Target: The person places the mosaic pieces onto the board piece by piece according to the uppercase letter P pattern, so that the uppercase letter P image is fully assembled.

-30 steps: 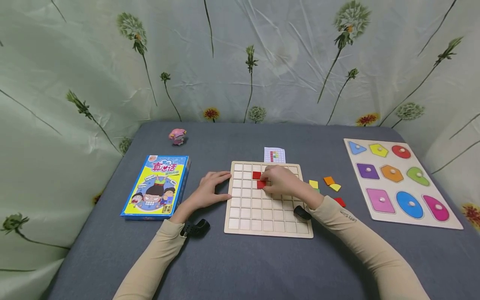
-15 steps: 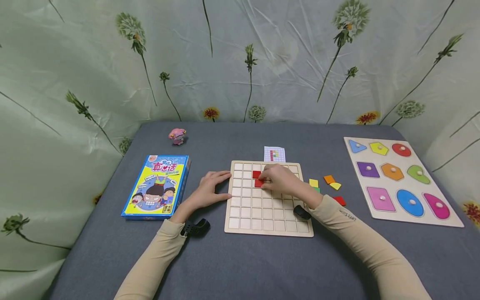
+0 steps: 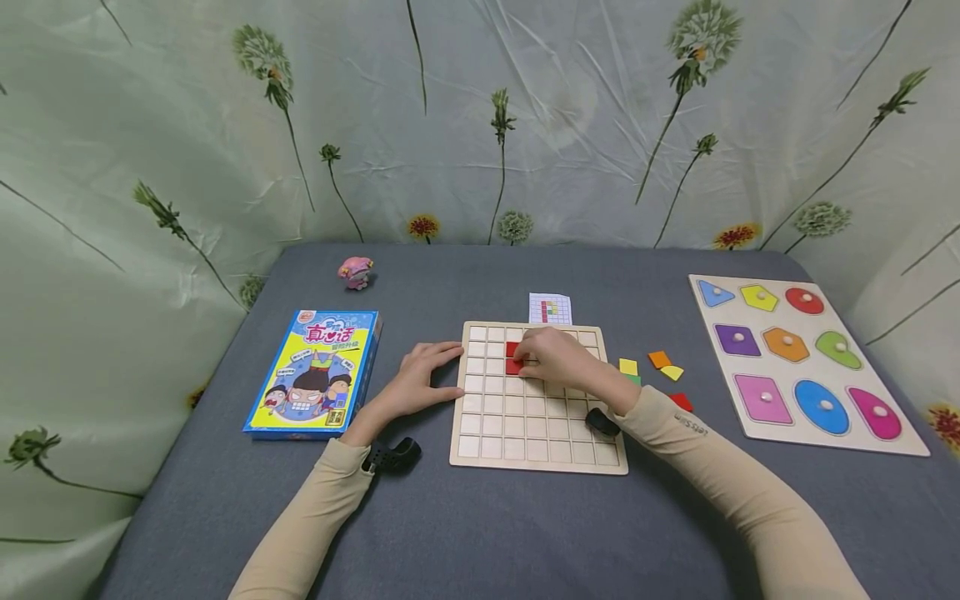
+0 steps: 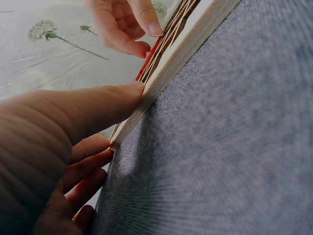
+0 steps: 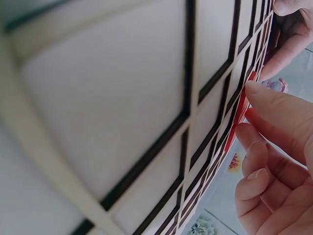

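A wooden grid board (image 3: 538, 465) with pale square cells lies in the middle of the table. On it, two red square tiles sit one below the other: the far tile (image 3: 512, 348) and the near tile (image 3: 513, 367). My right hand (image 3: 558, 358) has thumb and forefinger at the near tile's right side; in the right wrist view they meet the red tile (image 5: 238, 115). Part of both tiles is hidden by this hand. My left hand (image 3: 420, 379) rests against the board's left edge, its thumb (image 4: 110, 100) and fingers spread and fairly straight.
A printed pattern card (image 3: 550, 309) lies behind the board. Loose yellow (image 3: 627, 367), orange (image 3: 659, 360) and red pieces (image 3: 681, 402) lie to its right, beside a shape puzzle board (image 3: 810, 367). A card game box (image 3: 315, 375) and pink figurine (image 3: 356, 272) are at left.
The near red tile has shifted slightly left and away from me, now lining up beneath the far one. My right hand moved with it; the left hand stayed at the board's edge.
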A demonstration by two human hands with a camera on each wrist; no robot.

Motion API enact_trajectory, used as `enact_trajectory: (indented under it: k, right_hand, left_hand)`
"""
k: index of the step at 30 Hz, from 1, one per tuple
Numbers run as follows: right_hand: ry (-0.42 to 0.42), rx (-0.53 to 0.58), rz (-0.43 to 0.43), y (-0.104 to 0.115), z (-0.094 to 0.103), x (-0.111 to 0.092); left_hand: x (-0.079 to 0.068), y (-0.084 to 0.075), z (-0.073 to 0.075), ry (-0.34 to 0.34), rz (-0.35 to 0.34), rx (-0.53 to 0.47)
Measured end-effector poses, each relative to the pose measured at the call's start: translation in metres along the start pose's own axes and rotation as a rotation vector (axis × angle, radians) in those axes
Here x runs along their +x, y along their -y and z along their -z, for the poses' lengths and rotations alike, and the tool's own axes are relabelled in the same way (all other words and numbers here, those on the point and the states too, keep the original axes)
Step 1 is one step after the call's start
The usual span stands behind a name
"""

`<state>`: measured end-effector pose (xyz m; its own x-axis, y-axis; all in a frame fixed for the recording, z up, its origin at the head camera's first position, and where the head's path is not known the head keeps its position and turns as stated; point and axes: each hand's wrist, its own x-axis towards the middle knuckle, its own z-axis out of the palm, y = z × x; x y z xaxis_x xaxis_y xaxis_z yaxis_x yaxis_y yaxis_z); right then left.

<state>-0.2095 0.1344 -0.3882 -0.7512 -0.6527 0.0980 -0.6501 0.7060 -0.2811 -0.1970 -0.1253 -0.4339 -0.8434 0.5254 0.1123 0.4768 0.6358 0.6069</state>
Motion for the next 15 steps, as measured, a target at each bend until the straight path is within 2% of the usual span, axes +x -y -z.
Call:
enact_trajectory:
  k: [9,15]
  right_hand:
    - [0.014,0.002,0.002,0.001,0.006,-0.003]
    - [-0.021,0.007,0.004,-0.002,0.015,-0.012]
  left_hand:
    - [0.000,0.000,0.000,-0.002,-0.001,0.000]
    - [0.000,0.000,0.000,-0.002,-0.001,-0.002]
